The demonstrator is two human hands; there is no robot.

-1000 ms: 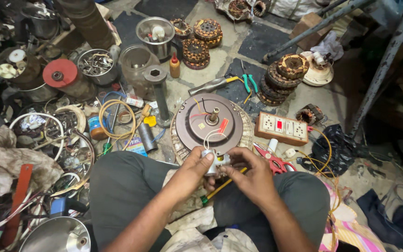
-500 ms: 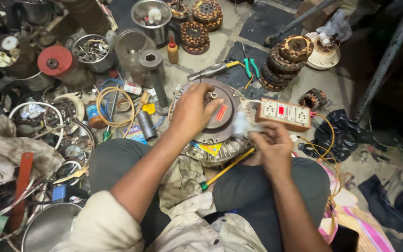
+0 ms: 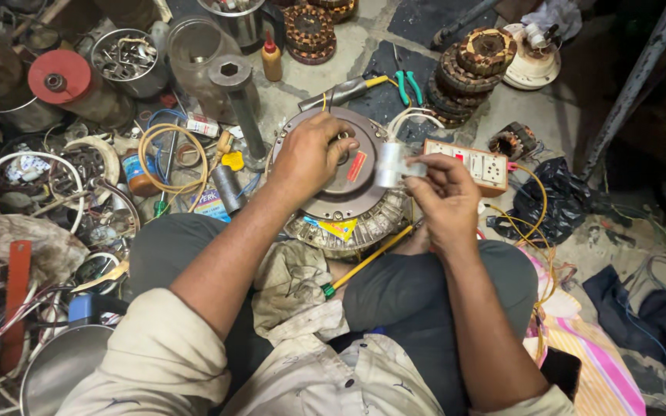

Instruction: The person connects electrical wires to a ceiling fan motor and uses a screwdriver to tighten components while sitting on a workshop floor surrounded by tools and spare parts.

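From the head camera, the left hand (image 3: 310,158) lies spread and pressing on the round metal motor housing (image 3: 348,181), probably heavy and rigid, resting against the knees on the floor, while the right hand (image 3: 445,196) pinches a small white cylinder (image 3: 388,164), seemingly light, beside its wires.

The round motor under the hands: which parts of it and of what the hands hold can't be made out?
Head view only:
- Motor cover: its centre is hidden under the left hand.
- Windings: only the near edge shows; the cover hides the rest.
- White cylinder: its leads blur; the right hand covers its end.
- Yellow-handled tool: its tip is hidden beneath the motor.
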